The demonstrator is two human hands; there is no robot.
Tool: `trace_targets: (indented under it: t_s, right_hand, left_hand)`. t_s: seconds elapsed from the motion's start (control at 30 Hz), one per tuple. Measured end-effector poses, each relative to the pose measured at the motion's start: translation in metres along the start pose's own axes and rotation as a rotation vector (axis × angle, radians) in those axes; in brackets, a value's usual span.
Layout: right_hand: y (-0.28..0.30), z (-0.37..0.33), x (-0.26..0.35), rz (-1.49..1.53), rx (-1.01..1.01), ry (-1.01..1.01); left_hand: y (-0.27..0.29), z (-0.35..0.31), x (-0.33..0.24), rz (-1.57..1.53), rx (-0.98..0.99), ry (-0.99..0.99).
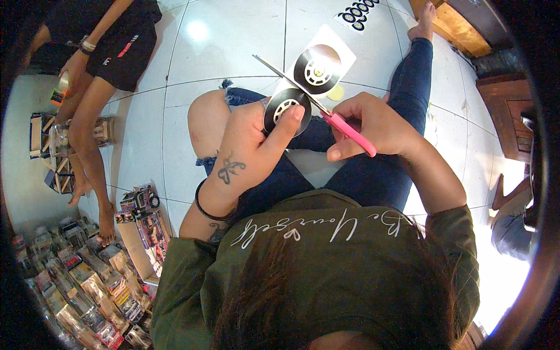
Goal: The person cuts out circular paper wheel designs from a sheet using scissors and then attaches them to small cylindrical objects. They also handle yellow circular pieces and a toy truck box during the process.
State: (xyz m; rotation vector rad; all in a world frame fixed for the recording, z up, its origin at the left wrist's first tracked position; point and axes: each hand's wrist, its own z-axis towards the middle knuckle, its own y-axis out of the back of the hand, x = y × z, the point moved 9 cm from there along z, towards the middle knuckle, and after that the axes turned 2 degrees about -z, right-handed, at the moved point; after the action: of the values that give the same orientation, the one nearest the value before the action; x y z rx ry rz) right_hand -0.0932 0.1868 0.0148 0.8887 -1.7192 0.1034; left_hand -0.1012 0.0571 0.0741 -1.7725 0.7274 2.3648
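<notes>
The scissors (343, 125) are the landmark: their long axis slants from the pink handles, on the right, out to a dark blade tip on the far left. A white sheet (346, 57) with a row of wheel discs crosses that line, its own long axis running nearly square to the scissors, so the blades pass between the upper disc (318, 69), beyond the scissors, and the lower disc (282, 108), left of them and nearer the body. The right hand (373, 125) is nearer the handles, its fingers clamped round them; whether the blades are parted I cannot tell. The left hand (254, 133) is nearer the lower disc, its fingers pinching the sheet there, thumb on top.

Counted: 1 pair of scissors, 1 held sheet, 2 large discs on it. Just beyond the handles is 1 yellow round piece (336, 92). Well beyond the scissors, 1 strip of small wheels (357, 16) lies on the tiled floor (227, 35); its wheels are too small to count surely. Left of the scissors and nearer the body stand 1 toy truck (140, 200) and 1 carton (137, 248).
</notes>
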Motion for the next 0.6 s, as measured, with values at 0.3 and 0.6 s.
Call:
trace_targets:
  t_s: [0.3, 0.6]
  right_hand:
    - [0.0056, 0.0002, 0.0060, -0.049, 0.001, 0.011]
    - [0.0089, -0.0019, 0.0043, -0.076, 0.061, -0.065]
  left_hand:
    - [-0.0011, 0.0012, 0.0013, -0.003, 0.050, 0.026]
    - [-0.0025, 0.0038, -0.0022, 0.031, 0.134, 0.024]
